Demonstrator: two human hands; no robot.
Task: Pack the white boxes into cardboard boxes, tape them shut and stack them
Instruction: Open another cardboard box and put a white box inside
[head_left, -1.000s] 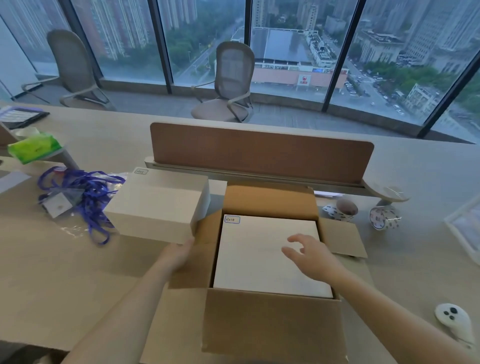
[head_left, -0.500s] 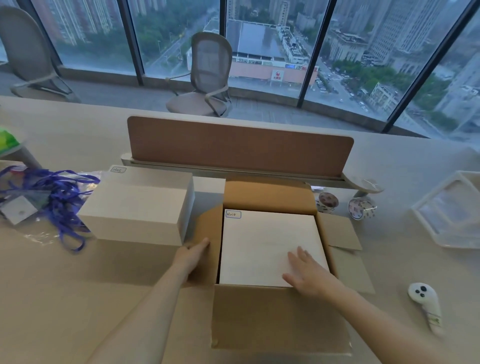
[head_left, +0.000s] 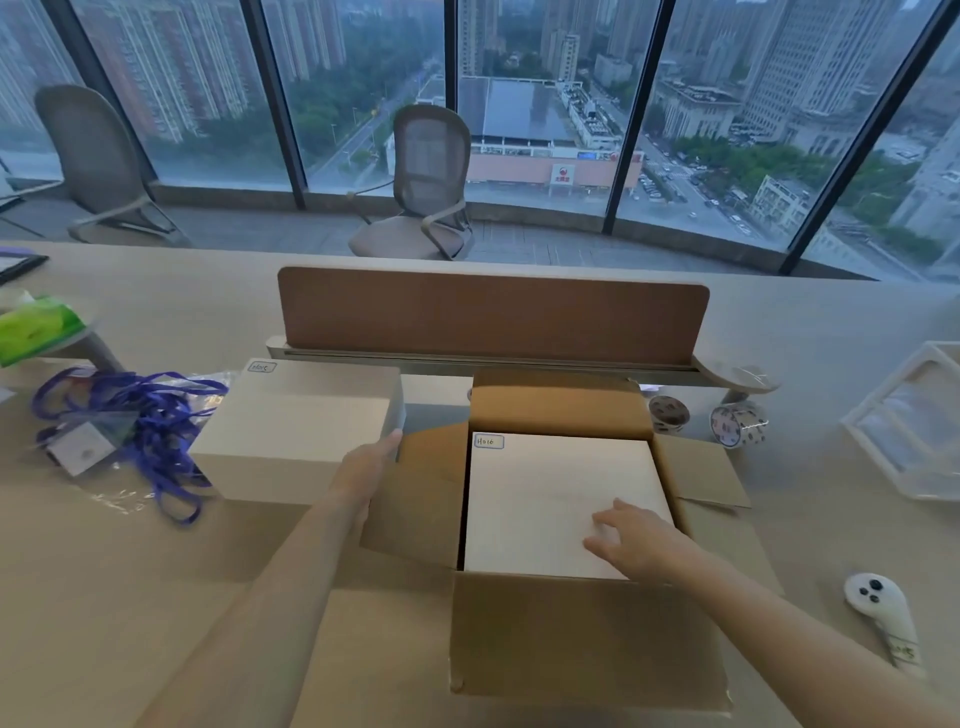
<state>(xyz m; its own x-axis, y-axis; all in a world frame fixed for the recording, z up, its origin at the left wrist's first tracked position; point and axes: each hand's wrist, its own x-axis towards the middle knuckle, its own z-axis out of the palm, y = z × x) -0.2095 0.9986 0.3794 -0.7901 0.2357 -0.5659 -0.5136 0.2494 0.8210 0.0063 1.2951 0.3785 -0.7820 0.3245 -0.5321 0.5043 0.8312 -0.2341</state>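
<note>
Desk (head_left: 156, 571) carries an open cardboard box (head_left: 582, 639), flaps out, w/ one white box (head_left: 545, 488) marked H016 lying flat inside, filling most of it. A second white box (head_left: 296, 431) sits on the desk just left of the carton. L hand (head_left: 366, 465): fingers straight, gripping nothing, tips at that box's near-right corner, by the left flap. R hand (head_left: 636, 540): fingers spread, flat on the packed box's front-right top. Tape rolls (head_left: 737, 423) stand behind-right; controller (head_left: 878, 613) lies far right.
</note>
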